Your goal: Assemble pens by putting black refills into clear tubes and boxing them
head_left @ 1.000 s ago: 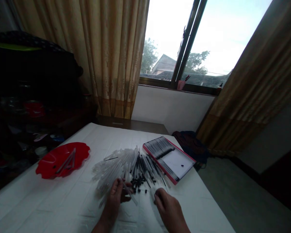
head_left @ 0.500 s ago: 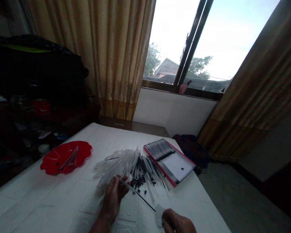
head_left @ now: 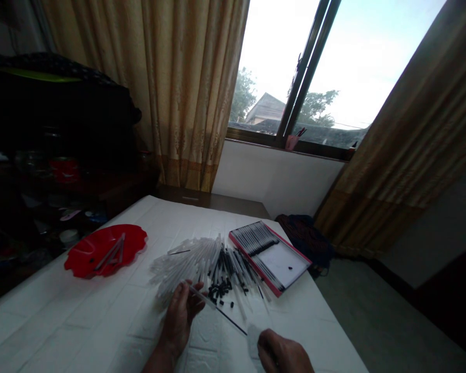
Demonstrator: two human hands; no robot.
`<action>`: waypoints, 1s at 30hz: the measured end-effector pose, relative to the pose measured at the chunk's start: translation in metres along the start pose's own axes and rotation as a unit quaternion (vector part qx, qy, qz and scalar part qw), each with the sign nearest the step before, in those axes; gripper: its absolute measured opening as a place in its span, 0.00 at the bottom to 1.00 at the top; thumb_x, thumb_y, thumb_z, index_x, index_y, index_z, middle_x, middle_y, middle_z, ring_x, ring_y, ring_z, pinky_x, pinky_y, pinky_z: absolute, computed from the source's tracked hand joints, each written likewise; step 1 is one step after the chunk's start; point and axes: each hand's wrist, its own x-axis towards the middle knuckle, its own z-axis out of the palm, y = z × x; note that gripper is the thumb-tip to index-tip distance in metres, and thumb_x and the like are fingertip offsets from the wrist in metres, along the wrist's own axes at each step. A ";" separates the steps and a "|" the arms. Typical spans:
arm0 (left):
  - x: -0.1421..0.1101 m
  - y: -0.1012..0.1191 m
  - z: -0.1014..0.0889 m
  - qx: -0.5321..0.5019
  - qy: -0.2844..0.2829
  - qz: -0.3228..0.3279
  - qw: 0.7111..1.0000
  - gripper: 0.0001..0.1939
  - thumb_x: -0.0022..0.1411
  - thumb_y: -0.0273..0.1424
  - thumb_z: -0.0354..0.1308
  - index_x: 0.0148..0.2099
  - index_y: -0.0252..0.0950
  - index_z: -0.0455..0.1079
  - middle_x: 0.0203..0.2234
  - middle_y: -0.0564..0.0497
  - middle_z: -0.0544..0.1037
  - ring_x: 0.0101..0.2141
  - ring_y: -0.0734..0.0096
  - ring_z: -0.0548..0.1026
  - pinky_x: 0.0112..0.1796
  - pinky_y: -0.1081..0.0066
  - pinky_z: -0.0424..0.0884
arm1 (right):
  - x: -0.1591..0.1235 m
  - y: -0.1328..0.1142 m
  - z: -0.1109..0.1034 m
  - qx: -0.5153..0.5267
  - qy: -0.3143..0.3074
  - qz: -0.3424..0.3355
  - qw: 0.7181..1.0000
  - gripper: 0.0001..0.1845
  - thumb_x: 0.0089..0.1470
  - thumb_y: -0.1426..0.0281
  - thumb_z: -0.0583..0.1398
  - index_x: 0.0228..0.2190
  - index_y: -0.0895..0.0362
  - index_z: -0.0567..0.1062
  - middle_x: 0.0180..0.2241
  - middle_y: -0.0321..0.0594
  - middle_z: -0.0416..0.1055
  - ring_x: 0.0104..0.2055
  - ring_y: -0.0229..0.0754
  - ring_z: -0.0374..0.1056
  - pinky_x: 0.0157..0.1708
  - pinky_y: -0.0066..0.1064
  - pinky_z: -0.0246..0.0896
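My left hand [head_left: 181, 313] is closed around a clear pen barrel [head_left: 202, 297]. From the barrel's lower end a thin dark refill [head_left: 232, 323] slants down to the right. Just beyond the refill's tip, my right hand [head_left: 281, 352] is closed with its fingers curled; a pale, blurred patch [head_left: 253, 339], perhaps tissue or cloth, lies against it. What those fingers hold is hidden. Past my left hand spreads a pile of clear pen barrels [head_left: 186, 264]. Dark refills or pen parts [head_left: 230, 263] adjoin it, with small black caps [head_left: 219, 290] in front.
Right of the pile, a red-edged box [head_left: 275, 259] holds rows of pens and one small black piece. A red scalloped plate [head_left: 81, 254] with a few clear barrels sits at the left. All rest on the white table [head_left: 112, 305], before a window and curtains.
The hands and the pen barrel keep nearly the same pose. The whole view has shifted very slightly.
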 end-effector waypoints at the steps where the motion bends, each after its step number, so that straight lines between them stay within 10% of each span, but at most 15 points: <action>1: -0.001 0.000 0.000 0.003 -0.002 0.002 1.000 0.07 0.61 0.35 0.57 0.40 0.38 0.65 0.31 0.51 0.82 0.27 0.67 0.81 0.27 0.72 0.74 | 0.001 -0.001 -0.004 -0.003 -0.011 -0.002 1.000 0.11 0.51 0.75 0.52 0.27 0.51 0.72 0.24 0.34 0.77 0.25 0.38 0.73 0.24 0.23 0.54; 6: -0.003 0.000 -0.003 0.025 -0.016 0.021 0.999 0.20 0.51 0.44 0.64 0.41 0.38 0.66 0.32 0.50 0.81 0.30 0.65 0.81 0.28 0.70 0.75 | 0.004 -0.006 -0.021 -0.020 -0.034 -0.018 0.999 0.11 0.51 0.75 0.52 0.28 0.51 0.73 0.24 0.36 0.77 0.25 0.40 0.73 0.23 0.24 0.53; 15: -0.017 -0.008 -0.019 0.066 -0.036 0.015 0.997 0.24 0.38 0.45 0.71 0.35 0.37 0.73 0.26 0.56 0.76 0.31 0.73 0.76 0.32 0.74 0.74 | 0.023 -0.017 -0.036 0.148 0.104 -0.015 0.983 0.11 0.56 0.69 0.53 0.26 0.54 0.72 0.22 0.35 0.72 0.24 0.38 0.68 0.26 0.25 0.58; 25: -0.018 -0.016 -0.023 0.198 -0.178 -0.062 0.962 0.24 0.38 0.47 0.70 0.32 0.36 0.70 0.22 0.57 0.73 0.20 0.77 0.71 0.15 0.81 0.62 | 0.075 -0.030 0.000 0.532 0.088 0.069 0.839 0.30 0.52 0.46 0.55 0.38 0.60 0.79 0.25 0.42 0.74 0.21 0.38 0.67 0.17 0.26 0.58; 30: -0.011 -0.016 -0.029 0.142 -0.137 -0.059 0.978 0.25 0.37 0.46 0.71 0.34 0.37 0.70 0.23 0.58 0.73 0.21 0.79 0.71 0.15 0.82 0.60 | 0.078 -0.020 0.007 0.290 0.089 0.028 0.952 0.17 0.56 0.61 0.55 0.39 0.56 0.79 0.34 0.46 0.76 0.31 0.45 0.72 0.32 0.32 0.65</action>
